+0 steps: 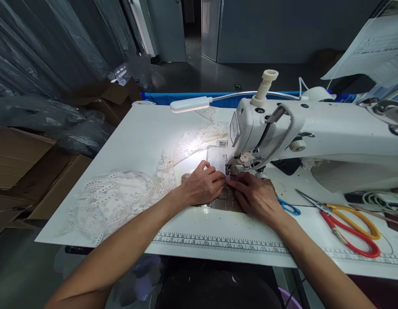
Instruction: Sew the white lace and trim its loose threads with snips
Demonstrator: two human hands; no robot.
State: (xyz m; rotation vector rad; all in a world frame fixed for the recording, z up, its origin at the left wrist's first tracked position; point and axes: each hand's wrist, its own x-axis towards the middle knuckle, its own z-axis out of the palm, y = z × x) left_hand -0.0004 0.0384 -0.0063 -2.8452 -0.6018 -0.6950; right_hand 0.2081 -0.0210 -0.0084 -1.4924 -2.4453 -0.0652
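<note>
Two bare hands rest on a big white sewing table [128, 141], right in front of a white sewing machine [314, 133]. The left hand [202, 185] is curled, with its fingers bent down and its fingertips pressed together on a small see-through piece [216, 165] that lies just left of the needle. The right hand [256, 195] lies flat and low on the table, and its fingers point left to meet the left hand's fingertips under the needle part [232, 169] of the machine. The two hands touch there. I cannot tell if the right hand is pinching something or only pressing down.

A long strip of white lace with little holes [186, 148] runs from behind the left hand to the far left, and it ends in a soft heap [111, 201] near the left edge of the table. A small white lamp on a bendy silver neck [190, 104] shines down on the lace by the needle.

Just right of the right hand, small blue-handled snips [289, 208] peek out from beside the wrist. Farther right lie big scissors with red and yellow handles [350, 225]. A printed ruler strip with black numbers [218, 244] runs along the near edge of the table. Brown cardboard boxes [31, 171] stand on the floor to the left.
</note>
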